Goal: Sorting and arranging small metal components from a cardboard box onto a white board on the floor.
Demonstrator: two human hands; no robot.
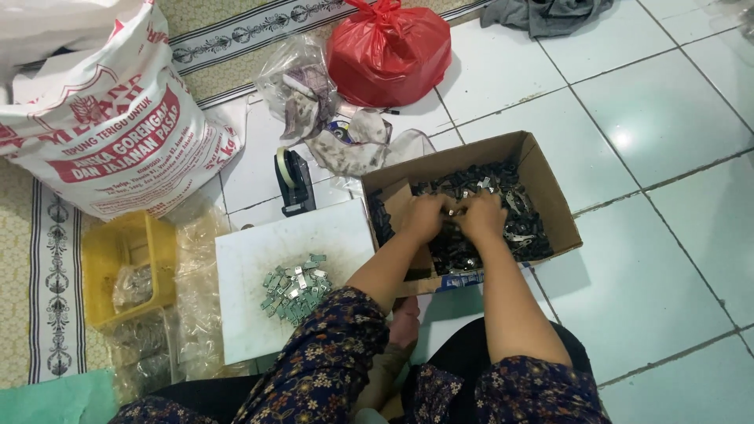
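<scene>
A white tiled floor (pixel 667 118) is carrying everything — a cardboard box (pixel 550 196) of small dark metal parts, a white board (pixel 259 259), a tape dispenser (pixel 293 182), a knotted red plastic bag (pixel 389 51), a printed white sack (pixel 102 118) and a yellow basket (pixel 129 267) are sitting on it — with a patterned mat (pixel 47 259) lying along the left.

white-red printed sack (pixel 110 133) top-left | red bag (pixel 389 55) top | brown carton (pixel 550 196) centre
</scene>
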